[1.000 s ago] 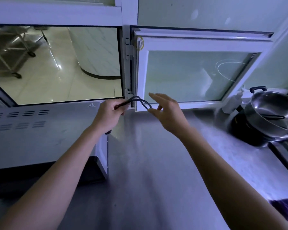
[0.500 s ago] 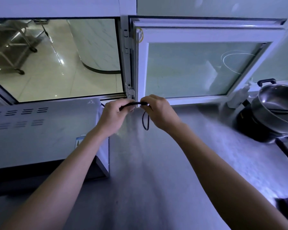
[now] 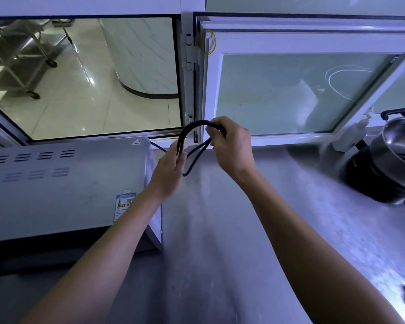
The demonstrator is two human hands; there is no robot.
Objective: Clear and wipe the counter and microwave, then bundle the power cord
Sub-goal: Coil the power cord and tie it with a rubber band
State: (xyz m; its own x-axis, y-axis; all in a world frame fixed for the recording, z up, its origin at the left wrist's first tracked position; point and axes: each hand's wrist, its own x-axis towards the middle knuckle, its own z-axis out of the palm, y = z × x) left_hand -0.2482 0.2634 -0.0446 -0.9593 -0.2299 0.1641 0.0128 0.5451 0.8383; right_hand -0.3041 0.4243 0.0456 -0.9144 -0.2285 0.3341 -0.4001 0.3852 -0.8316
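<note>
Head view is showing two bare forearms reaching forward over the grey steel table [image 3: 220,242], with the silver microwave [image 3: 63,190] sitting on its left part. Just above the table, the left hand [image 3: 167,170] is gripping one end of a looped black power cord [image 3: 192,127] while the right hand [image 3: 232,146] is pinching the other with curled fingers [image 3: 216,133]. Farther back, a white-framed window [image 3: 290,94] is standing open, and steel pots [image 3: 398,146] are sitting at far right.

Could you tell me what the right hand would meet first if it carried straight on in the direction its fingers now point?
Probably the left hand. The right hand holds the power cord with its fingers aimed leftward, and that cord loop bridges the short gap between them. Depth is unclear.
</note>
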